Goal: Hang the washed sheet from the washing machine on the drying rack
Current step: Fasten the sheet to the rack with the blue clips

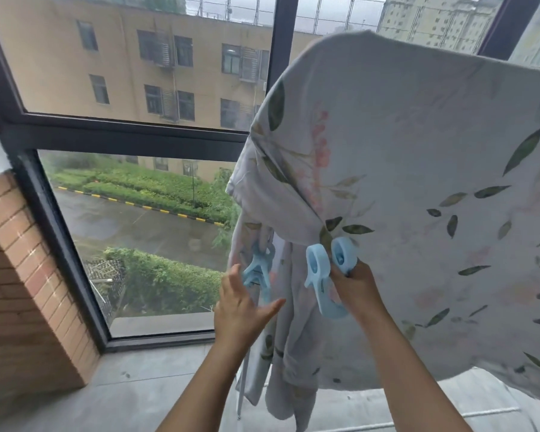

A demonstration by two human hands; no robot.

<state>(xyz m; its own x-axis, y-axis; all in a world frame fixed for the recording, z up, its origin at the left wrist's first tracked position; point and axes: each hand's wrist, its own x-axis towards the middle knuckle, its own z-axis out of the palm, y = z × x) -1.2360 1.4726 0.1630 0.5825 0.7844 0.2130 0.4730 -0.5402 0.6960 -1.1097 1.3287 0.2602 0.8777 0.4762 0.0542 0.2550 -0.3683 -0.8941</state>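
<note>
A pale sheet (402,182) printed with green leaves and pink flowers hangs draped over the drying rack, which it almost wholly hides; only a thin white leg (242,388) shows below. My right hand (354,286) grips a large light-blue clip (328,269) whose jaws sit on a gathered fold of the sheet. A second light-blue clip (259,271) is fastened at the sheet's left edge. My left hand (240,302) hovers beside that clip with fingers spread, holding nothing.
A dark-framed window (122,129) fills the left and back, looking out on a beige building and hedges. A brick wall (16,291) stands at the left. Grey tiled floor (144,385) lies below.
</note>
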